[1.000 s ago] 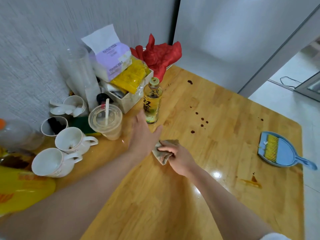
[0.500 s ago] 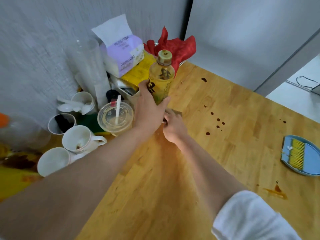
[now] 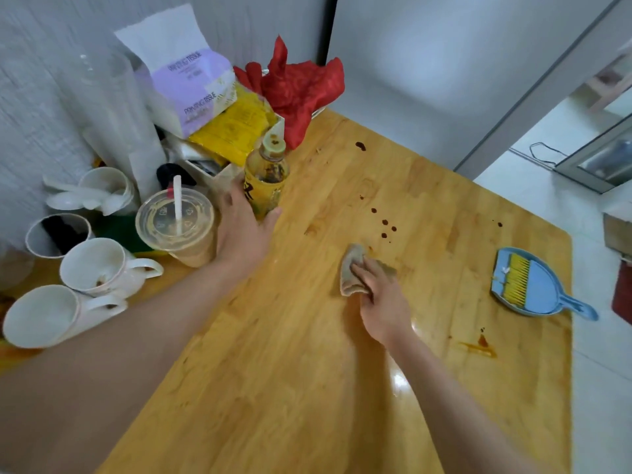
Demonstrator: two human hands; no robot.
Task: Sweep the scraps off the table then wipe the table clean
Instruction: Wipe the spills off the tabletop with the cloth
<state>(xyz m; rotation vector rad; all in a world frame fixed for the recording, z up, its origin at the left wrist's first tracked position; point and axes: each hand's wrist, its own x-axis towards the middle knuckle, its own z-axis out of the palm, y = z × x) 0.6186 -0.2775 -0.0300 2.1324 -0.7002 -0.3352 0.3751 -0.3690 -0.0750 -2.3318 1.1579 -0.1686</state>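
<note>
Fingers [image 3: 367,277] of the right hand [image 3: 383,302] curl into a bunched cloth [image 3: 352,273], pressing it on the table [image 3: 273,388]; left hand [image 3: 244,230] wraps the bottle [image 3: 265,181]. Beyond, dark drops [image 3: 384,227] and an orange smear [image 3: 478,345] remain: wiping appears unfinished. Dustpan [image 3: 540,289] lies at the far edge.

Two bare, sleeveless forearms

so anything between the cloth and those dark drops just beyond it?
Nothing visible. The right hand presses the cloth on bare wood just short of the dark drops. The bottle, gripped by the left hand, stands off to the side.
</note>
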